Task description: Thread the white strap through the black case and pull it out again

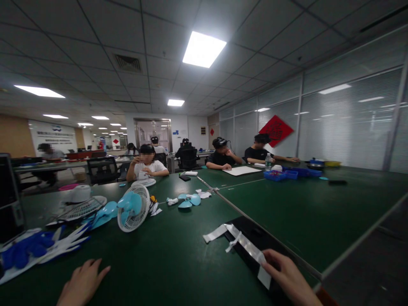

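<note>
Pinched between the thumb and fingers of my right hand [280, 270] is one end of a long white strip [247, 246], partly shiny and see-through, perhaps tape or plastic wrapping. It stretches away to the upper left over a flat black object [251, 231], and its far end bends onto the table. My left hand [83, 282] rests at the lower left with fingers spread, holding nothing. Blue and white work gloves [38, 250] lie just beyond it. Farther off stands a white fan grille [135, 221] with light-blue blades [130, 203].
On the green table [165, 263], a loose blue fan blade [189, 200] lies near paper scraps. A white fan base [78, 193] sits at the left, blue trays [280, 174] at the right. A metal seam [236, 206] crosses the table. Several people sit beyond.
</note>
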`<state>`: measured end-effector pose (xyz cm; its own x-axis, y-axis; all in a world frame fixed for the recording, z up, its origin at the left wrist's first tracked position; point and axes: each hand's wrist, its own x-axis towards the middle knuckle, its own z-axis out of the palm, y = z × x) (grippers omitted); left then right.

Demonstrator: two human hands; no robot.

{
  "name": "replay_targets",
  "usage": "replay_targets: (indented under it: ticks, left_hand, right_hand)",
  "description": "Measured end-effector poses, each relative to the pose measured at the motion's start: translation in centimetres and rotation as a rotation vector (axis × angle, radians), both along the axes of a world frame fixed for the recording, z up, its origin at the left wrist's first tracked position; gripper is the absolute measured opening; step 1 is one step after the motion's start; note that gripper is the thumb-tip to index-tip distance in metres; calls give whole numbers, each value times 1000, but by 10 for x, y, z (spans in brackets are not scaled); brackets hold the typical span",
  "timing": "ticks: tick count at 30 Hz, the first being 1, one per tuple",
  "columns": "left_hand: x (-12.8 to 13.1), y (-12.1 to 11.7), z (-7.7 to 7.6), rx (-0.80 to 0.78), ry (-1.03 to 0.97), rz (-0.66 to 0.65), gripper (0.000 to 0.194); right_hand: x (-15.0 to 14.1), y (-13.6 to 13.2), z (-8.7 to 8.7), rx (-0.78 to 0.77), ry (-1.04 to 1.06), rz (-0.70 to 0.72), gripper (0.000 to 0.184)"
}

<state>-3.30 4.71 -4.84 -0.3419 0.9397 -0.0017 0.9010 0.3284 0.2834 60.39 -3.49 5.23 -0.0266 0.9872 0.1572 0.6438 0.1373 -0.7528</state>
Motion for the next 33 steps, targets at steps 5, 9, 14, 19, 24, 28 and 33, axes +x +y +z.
replay_targets:
  ticks: [5,9,14,19,24,28,33]
  left_hand:
    - [-3,1,0,-22,-10,6,77]
    - [-5,1,-1,-42,-39,-11,80]
    - [0,-2,0,-17,-25,-15,83]
    - [16,-11,14,29,-5,17,74]
    - [33,-20,30,53,8,41,65]
    - [36,-24,36,21,8,32,66]
    - [37,-24,39,-8,-7,21,67]
  right_hand:
    - [-24,5,27,159,15,-34,38]
    - [-31,45,44,302,-24,-80,34]
    - [-43,113,51,415,-397,-172,31]
    - [-72,155,24,341,-643,-77,25]
    - [-89,164,2,242,-716,4,19]
    - [-74,157,4,242,-703,7,23]
    - [-27,137,13,250,-683,-76,31]
